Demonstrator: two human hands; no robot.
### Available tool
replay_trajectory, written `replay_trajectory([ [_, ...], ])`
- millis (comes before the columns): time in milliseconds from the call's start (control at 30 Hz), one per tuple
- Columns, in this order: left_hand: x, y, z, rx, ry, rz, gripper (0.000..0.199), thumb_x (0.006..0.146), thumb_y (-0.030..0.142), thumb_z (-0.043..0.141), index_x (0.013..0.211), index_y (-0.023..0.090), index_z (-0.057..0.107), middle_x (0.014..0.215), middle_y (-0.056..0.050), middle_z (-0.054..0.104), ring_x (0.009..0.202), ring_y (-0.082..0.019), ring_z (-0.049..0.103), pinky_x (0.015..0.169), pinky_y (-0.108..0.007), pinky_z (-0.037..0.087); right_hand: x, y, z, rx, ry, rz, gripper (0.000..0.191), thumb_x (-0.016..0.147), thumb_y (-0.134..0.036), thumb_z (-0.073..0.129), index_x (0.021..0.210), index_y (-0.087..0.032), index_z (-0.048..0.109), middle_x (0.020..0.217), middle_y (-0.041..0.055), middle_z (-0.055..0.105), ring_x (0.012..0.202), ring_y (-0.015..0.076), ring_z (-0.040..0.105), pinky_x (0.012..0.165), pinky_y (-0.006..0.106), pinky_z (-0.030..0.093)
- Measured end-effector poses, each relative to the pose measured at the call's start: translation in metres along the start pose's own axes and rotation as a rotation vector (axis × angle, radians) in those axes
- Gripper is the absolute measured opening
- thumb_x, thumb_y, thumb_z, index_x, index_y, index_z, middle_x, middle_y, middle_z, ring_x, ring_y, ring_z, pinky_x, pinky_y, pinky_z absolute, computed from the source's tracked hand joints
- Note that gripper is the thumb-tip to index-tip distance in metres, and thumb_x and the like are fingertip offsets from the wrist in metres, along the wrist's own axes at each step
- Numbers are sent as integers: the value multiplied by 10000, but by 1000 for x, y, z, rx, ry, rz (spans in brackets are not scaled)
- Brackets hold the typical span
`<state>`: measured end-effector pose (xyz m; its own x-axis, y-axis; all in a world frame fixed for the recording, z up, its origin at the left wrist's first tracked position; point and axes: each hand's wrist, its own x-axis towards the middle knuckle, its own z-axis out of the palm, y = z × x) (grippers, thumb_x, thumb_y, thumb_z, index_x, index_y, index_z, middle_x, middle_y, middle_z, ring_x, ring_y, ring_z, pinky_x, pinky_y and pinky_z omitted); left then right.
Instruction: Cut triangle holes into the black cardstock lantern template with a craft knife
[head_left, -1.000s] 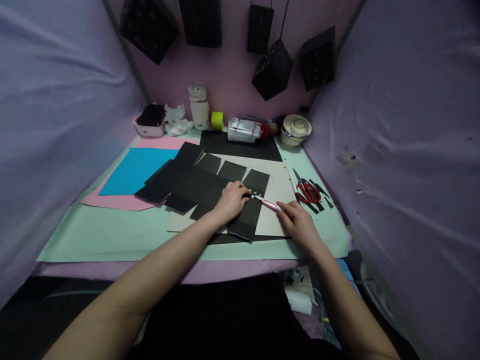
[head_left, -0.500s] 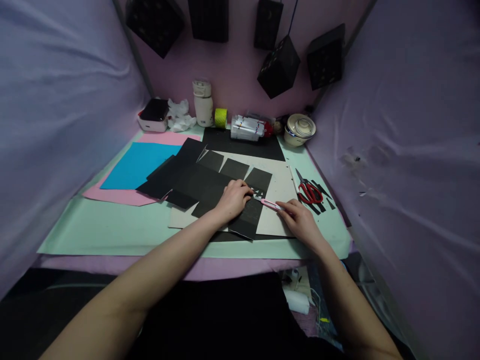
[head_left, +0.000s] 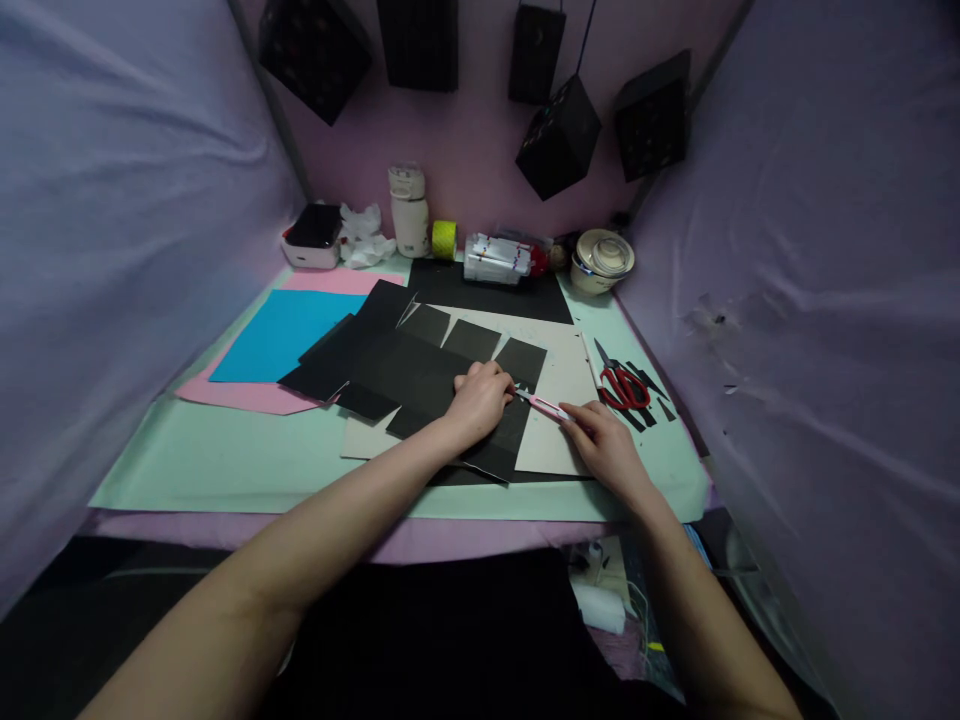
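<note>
My right hand (head_left: pixel 602 440) grips a pink-and-white utility knife (head_left: pixel 550 408), its blade pointing left. The blade tip meets a black card sheet (head_left: pixel 412 370) close to my left fingertips. My left hand (head_left: pixel 484 402) rests on that sheet with curled fingers drawn together at the blade; whatever is between them is too small to make out. Small pale cut-outs show beside the fingertips, partly covered by the hand. The black sheet has several flaps and lies over a pale grey board (head_left: pixel 559 430).
Red-handled scissors (head_left: pixel 626 388) lie at right among black paper scraps, near a white stick (head_left: pixel 591 362). Blue paper (head_left: pixel 289 335) and pink paper (head_left: pixel 247 395) lie left. A bottle (head_left: pixel 410 222), yellow tape roll (head_left: pixel 444 240) and bowl (head_left: pixel 600 268) stand behind. Black boxes (head_left: pixel 559 140) hang above.
My left hand has shifted slightly right over the black sheet, covering more of the cut-outs. The knife stays close to its fingertips. The whole view has shifted slightly.
</note>
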<state>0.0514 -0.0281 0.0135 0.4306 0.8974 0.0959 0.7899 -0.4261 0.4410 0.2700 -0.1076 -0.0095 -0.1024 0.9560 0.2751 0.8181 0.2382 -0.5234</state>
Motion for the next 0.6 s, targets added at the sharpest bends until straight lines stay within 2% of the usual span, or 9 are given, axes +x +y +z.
replay_trajectory([
  [200, -1, 2, 9, 49, 34, -8, 116, 943, 215, 546, 920, 203, 660, 1065, -69, 580, 1069, -259, 475, 814, -396, 379, -4, -5, -2, -53, -12, 13, 339, 947, -343, 489, 1200, -198, 662, 925, 87, 620, 866, 227, 612, 764, 335, 471],
  [400, -3, 2, 11, 126, 31, 42, 190, 978, 162, 415, 956, 181, 603, 1091, -94, 550, 1064, -270, 456, 814, -410, 378, -7, -8, 0, -60, -5, 26, 343, 947, -352, 484, 1202, -203, 658, 949, 85, 616, 883, 226, 611, 786, 339, 472],
  [600, -3, 0, 9, 39, 66, -1, 154, 964, 156, 445, 901, 192, 581, 1062, -86, 566, 1035, -258, 474, 814, -392, 391, -9, -7, 0, -29, 13, 38, 345, 943, -354, 475, 1196, -207, 658, 946, 85, 617, 877, 226, 610, 778, 341, 469],
])
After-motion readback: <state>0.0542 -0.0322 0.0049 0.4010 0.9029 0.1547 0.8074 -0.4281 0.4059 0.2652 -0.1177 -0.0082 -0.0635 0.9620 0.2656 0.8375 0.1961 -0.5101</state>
